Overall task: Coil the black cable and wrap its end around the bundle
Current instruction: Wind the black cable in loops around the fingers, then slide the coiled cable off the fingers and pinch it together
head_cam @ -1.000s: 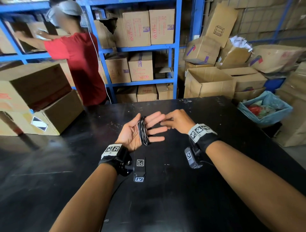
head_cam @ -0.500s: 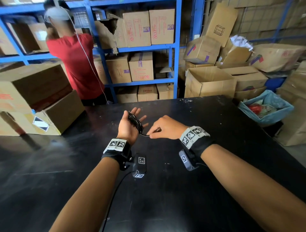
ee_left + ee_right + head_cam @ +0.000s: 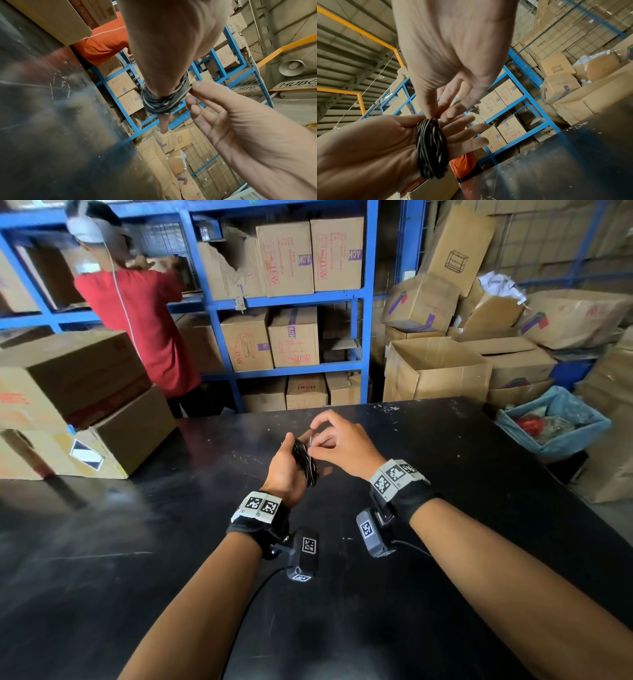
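The black cable is wound in a tight coil round the straight fingers of my left hand, held above the black table. In the right wrist view the coil crosses the open palm of the left hand at the base of the fingers. My right hand sits just right of and beyond it, thumb and forefinger pinching the cable at the coil's top edge. The left wrist view shows the same pinch of the right hand against the coil. The cable's free end is hidden in the pinch.
Stacked cardboard boxes stand on the table's left side. A person in a red shirt works at the blue shelves behind the table. A blue-lined bin and more boxes stand off the right edge.
My right hand drew the cable round the near side of the left hand, then moved up to the coil's far top edge. The left hand turned its palm from up toward the right.
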